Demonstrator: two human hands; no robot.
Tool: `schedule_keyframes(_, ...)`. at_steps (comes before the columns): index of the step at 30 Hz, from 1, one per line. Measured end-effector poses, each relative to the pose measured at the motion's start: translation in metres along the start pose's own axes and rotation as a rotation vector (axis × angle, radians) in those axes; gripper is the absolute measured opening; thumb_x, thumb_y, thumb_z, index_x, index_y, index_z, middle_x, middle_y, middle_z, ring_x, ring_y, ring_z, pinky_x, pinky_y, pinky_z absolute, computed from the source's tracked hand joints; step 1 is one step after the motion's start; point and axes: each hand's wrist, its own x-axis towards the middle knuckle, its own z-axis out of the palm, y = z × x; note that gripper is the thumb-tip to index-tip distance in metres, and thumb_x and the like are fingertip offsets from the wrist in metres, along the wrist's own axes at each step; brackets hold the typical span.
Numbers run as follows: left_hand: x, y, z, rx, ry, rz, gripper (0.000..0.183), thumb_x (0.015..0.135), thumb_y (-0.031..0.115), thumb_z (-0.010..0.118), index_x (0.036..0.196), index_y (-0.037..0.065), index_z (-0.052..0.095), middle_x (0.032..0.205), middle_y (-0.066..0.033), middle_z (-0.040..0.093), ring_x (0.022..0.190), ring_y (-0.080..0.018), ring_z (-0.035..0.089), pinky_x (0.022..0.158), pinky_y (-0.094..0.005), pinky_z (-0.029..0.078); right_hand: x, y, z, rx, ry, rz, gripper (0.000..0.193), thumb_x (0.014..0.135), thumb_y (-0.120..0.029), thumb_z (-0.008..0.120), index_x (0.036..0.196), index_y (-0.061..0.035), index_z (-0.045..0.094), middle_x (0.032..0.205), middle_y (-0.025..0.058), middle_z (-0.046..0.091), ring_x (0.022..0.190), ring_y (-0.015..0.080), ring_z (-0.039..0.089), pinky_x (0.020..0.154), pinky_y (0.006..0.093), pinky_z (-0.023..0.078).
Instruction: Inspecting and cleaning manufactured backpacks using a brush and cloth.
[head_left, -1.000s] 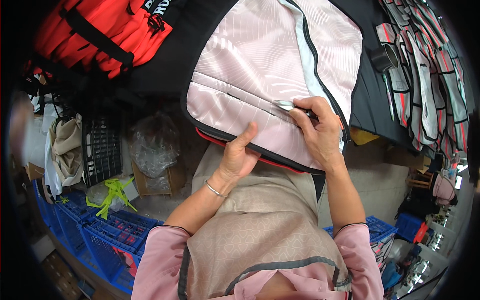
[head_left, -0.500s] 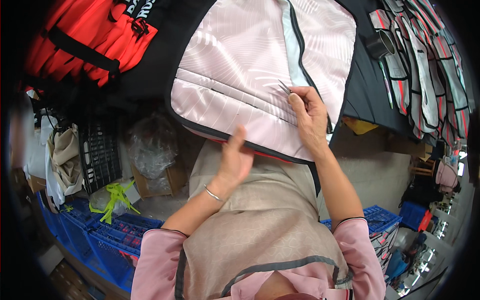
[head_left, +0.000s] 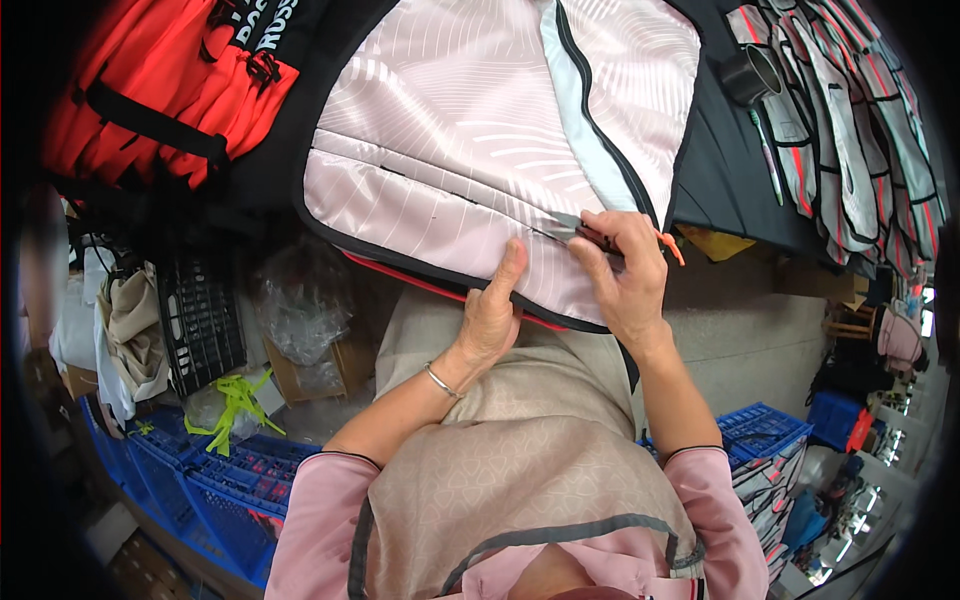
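Observation:
A pale pink fabric bag (head_left: 430,100) with black edging lies in front of me, its near edge over my lap. An open black zipper (head_left: 600,125) runs down its right side and shows a pale blue lining. My left hand (head_left: 487,318) grips the near edge, thumb on top and fingers hidden underneath. My right hand (head_left: 636,285) is closed round a small pair of thread snips (head_left: 568,220). Their blades point left, at the right end of the slit seam across the bag's lower part. An orange tab (head_left: 671,248) sticks out beside that hand.
Red bags with black straps (head_left: 165,110) are piled at the far left. A dark metal cup (head_left: 750,75), a toothbrush (head_left: 767,155) and several grey trimmed pieces (head_left: 840,130) lie on the right. Blue crates (head_left: 235,490) stand below left, near a black crate (head_left: 203,320) and clear plastic (head_left: 305,300).
My left hand has come up and taken hold of the bag's near edge. The snips have moved down to the seam, and the bag has shifted slightly left.

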Motion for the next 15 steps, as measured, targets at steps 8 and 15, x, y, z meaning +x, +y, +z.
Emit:
schedule_keyframes(8,-0.001,0.001,0.002,-0.008,0.007,-0.016,0.064,0.097,0.042,0.061,0.134,-0.007,0.047,0.136,-0.0083,0.048,0.123,-0.012,0.044,0.107,-0.0282,0.034,0.003,0.0,0.004,-0.126,-0.013,-0.129,0.031,0.073,-0.004,0.079,0.101,-0.0026,0.066,0.087,0.0094,0.064,0.078,0.0254,0.057,0.071,0.0348,0.045)
schedule_keyframes(15,-0.003,0.002,0.006,-0.039,-0.013,-0.008,0.058,0.097,0.041,0.061,0.134,-0.001,0.048,0.132,-0.0049,0.049,0.12,-0.0111,0.045,0.105,-0.0286,0.035,0.001,0.001,0.01,-0.246,0.028,-0.203,0.031,0.071,-0.008,0.08,0.099,-0.0047,0.067,0.085,0.0071,0.063,0.075,0.0247,0.056,0.067,0.035,0.045)
